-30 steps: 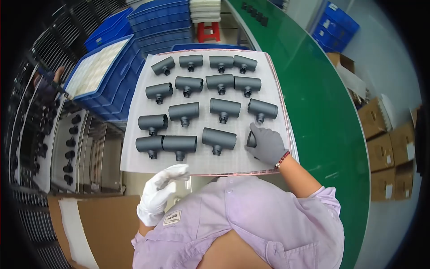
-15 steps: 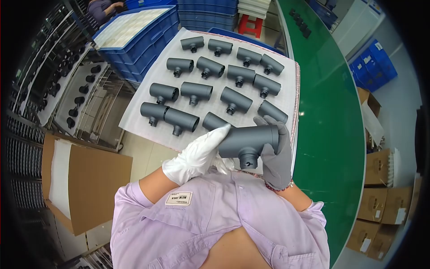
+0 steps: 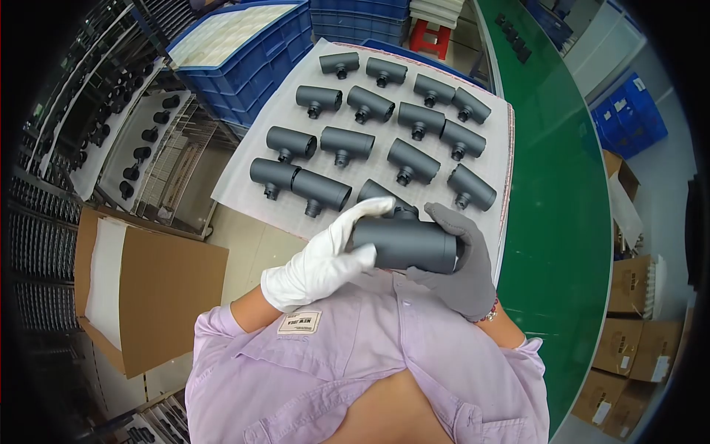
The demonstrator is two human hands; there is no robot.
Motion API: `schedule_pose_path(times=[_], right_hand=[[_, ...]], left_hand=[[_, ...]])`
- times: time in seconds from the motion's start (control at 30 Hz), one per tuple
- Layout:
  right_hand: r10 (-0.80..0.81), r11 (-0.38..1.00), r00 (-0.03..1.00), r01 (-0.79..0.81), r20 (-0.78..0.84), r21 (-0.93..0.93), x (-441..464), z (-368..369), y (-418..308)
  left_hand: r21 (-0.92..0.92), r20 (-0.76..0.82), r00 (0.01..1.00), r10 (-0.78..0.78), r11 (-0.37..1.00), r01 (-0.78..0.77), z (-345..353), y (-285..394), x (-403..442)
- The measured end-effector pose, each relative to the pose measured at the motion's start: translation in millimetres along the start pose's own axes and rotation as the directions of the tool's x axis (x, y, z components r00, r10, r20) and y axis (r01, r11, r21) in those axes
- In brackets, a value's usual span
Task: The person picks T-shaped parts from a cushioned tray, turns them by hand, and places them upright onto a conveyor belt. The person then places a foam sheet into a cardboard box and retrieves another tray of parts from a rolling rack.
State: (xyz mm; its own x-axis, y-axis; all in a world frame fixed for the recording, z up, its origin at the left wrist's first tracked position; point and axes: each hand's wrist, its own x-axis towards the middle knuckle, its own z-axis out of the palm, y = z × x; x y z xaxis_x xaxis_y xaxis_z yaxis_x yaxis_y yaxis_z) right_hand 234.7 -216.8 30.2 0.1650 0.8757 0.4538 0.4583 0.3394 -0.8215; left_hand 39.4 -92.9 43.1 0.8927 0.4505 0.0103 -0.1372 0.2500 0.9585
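In front of my chest is a dark grey T-shaped tube housing (image 3: 407, 245), lying roughly level across both hands. My left hand (image 3: 318, 255), in a white glove, is closed around its left end. My right hand (image 3: 464, 259), in a grey glove, grips the right end with fingers curled over the rim. The housing's short neck is turned away from me, partly hidden at its far side. Just beyond, another grey tube housing (image 3: 381, 194) lies on the sheet, partly covered by my left fingers.
Several similar housings (image 3: 347, 144) lie in rows on a white foam sheet (image 3: 248, 194). A green work surface (image 3: 551, 244) runs along the right. Blue crates (image 3: 244, 78) stand behind at left, near a wire rack (image 3: 174, 163). An open cardboard box (image 3: 174, 296) is at lower left.
The held housing has been rolled, so its neck now points away instead of down toward me. My left thumb has come across its near side. The view has shifted slightly.
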Motion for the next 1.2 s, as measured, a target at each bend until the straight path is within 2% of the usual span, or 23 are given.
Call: schedule_pose_path(times=[0.07, 0.1, 0.13, 0.17, 0.2, 0.27, 0.37, 0.43, 0.5, 0.57, 0.63, 0.73, 0.77, 0.8, 0.83, 0.87, 0.93, 0.97, 1.0, 1.07, 1.1, 1.17, 1.2], right_hand=[[-0.013, 1.0, 0.999, 0.013, 0.03, -0.008, 0.8, 2.1, 3.7], [-0.027, 0.999, 0.998, 0.028, 0.057, -0.017, 1.3, 2.8, 4.6], [-0.026, 0.999, 0.998, 0.027, 0.056, -0.018, 2.6, 4.9, 3.0], [0.116, 0.99, 0.993, -0.118, 0.038, 0.082, 4.1, 8.1, -0.5], [0.257, 0.948, 0.966, -0.258, 0.033, 0.184, 5.2, 10.2, -3.1], [0.237, 0.954, 0.97, -0.242, 0.051, 0.179, 7.6, 11.0, -4.3], [0.267, 0.938, 0.961, -0.277, 0.075, 0.208, 10.8, 10.3, -7.1], [0.321, 0.912, 0.944, -0.331, 0.079, 0.241, 13.4, 9.5, -12.8], [0.507, 0.791, 0.857, -0.504, 0.089, 0.348, 17.5, 10.0, -19.9], [0.515, 0.764, 0.853, -0.5, 0.081, 0.409, 18.0, 12.1, -16.8], [0.521, 0.735, 0.851, -0.49, 0.073, 0.468, 17.1, 14.9, -15.0], [0.498, 0.803, 0.866, -0.477, 0.037, 0.357, 12.5, 23.6, -10.3], [0.398, 0.903, 0.918, -0.392, 0.004, 0.178, 7.7, 29.5, -3.7], [0.285, 0.958, 0.959, -0.285, -0.006, -0.01, 5.7, 33.9, -0.7], [0.355, 0.934, 0.934, -0.354, -0.021, 0.056, 9.8, 35.0, -5.9], [0.351, 0.935, 0.936, -0.349, -0.016, 0.057, 9.6, 35.6, -6.8], [0.255, 0.948, 0.964, -0.234, -0.072, 0.217, 6.5, 34.8, -8.5], [0.167, 0.979, 0.984, -0.159, -0.057, 0.13, 3.3, 32.1, -3.4], [0.169, 0.978, 0.984, -0.161, -0.058, 0.13, 1.9, 29.3, -1.4], [-0.061, 0.993, 0.996, 0.054, -0.068, -0.101, 0.3, 25.0, 1.3], [-0.059, 0.994, 0.996, 0.052, -0.073, -0.101, 2.8, 22.2, -0.6], [-0.152, 0.959, 0.984, 0.17, 0.094, -0.228, 7.4, 16.4, -7.8], [-0.15, 0.959, 0.985, 0.167, 0.09, -0.23, 4.7, 15.4, -7.8]], left_hand=[[-0.087, -0.099, 0.991, -0.094, 0.992, 0.086, -2.0, 2.4, -0.5], [0.031, -0.145, 0.989, -0.04, 0.999, 0.045, 0.3, 5.1, -0.8], [0.03, -0.144, 0.989, -0.041, 0.999, 0.046, -2.8, 4.8, -1.1], [0.248, -0.057, 0.983, 0.176, 0.956, -0.157, -7.9, 3.5, -2.1], [0.432, 0.074, 0.929, 0.362, 0.828, -0.357, -11.9, 1.0, -2.5], [0.237, 0.041, 0.939, 0.342, 0.909, -0.342, -13.5, -7.6, -3.9], [0.236, -0.014, 0.952, 0.305, 0.927, -0.293, -15.1, -6.7, -2.2], [-0.017, -0.086, 0.99, 0.11, 0.994, -0.112, -11.0, -2.6, -1.6], [0.012, -0.12, 0.984, 0.129, 0.992, -0.128, -10.0, -4.5, -0.8], [0.044, -0.153, 0.977, 0.149, 0.989, -0.144, -12.3, -6.8, -1.8], [0.395, -0.062, 0.949, 0.308, 0.881, -0.261, -17.3, -9.4, -5.2], [0.471, -0.068, 0.908, 0.413, 0.816, -0.335, -10.0, -8.0, 3.8], [0.472, -0.072, 0.909, 0.411, 0.817, -0.332, -8.7, -8.7, 5.5], [0.372, -0.136, 0.949, 0.285, 0.902, -0.217, -8.3, -9.2, 7.3], [0.261, -0.184, 0.971, 0.151, 0.96, -0.1, -8.7, -8.8, 8.0], [0.264, -0.189, 0.97, 0.155, 0.959, -0.102, -10.1, -7.4, 6.9], [0.075, -0.215, 0.975, 0.052, 0.996, -0.036, -13.2, -4.2, 5.8], [0.144, -0.304, 0.947, 0.106, 0.987, -0.065, -12.5, -4.0, 9.3], [0.062, -0.318, 0.946, 0.067, 0.997, -0.05, -15.6, -2.0, 8.3], [-0.105, -0.29, 0.957, -0.007, 0.994, -0.024, -19.5, 2.6, 5.4], [-0.103, -0.287, 0.958, -0.01, 0.994, -0.021, -20.3, -1.3, 3.8], [0.038, -0.175, 0.983, -0.057, 0.997, 0.065, -20.4, -13.3, -2.5], [0.039, -0.171, 0.983, -0.059, 0.997, 0.067, -18.5, -14.1, -6.2]])
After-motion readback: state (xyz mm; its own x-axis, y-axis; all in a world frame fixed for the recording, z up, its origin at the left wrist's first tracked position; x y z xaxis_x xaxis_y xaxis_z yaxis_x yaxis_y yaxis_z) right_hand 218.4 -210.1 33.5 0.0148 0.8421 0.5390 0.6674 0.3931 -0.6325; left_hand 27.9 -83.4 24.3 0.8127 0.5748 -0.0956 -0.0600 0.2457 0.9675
